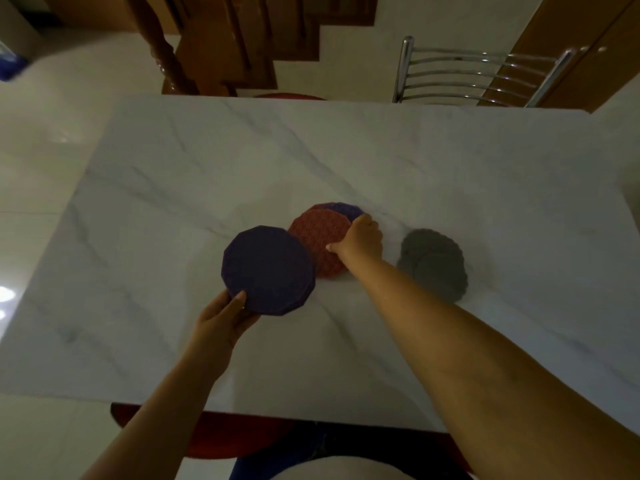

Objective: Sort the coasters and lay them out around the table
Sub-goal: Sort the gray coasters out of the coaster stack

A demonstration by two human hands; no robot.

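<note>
Marble-patterned table [346, 150], seen from above at its near long edge.

Left hand [221, 317]: holds the purple coaster [268, 270] at its near-left rim, thumb laid on the top face and fingers curled beneath. The coaster is many-sided, close to round, so it has no long axis. Its broad face is turned up and lies roughly level. A second edge shows along its lower-right rim; whether that is another coaster underneath cannot be told. It sits left of the table's centre and overlaps the left edge of the red coaster [320, 242] in view.

Right hand [360, 239]: reaches across from the right and grips the red coaster at its right rim. The thumb presses on the patterned top face and the fingers are curled over the far-right edge, with their tips hidden. The red coaster is round and face up, at the middle of the table.

A second purple coaster [346, 209] shows partly from under the red one on the far side, with a sliver of another red rim beside it.

Grey coasters [433, 263]: two, overlapping and offset, flat on the table, just right of the right hand and apart from the coloured group.

Metal chair [478, 74] stands at the far right edge. A red seat [225, 438] shows under the near edge.
</note>
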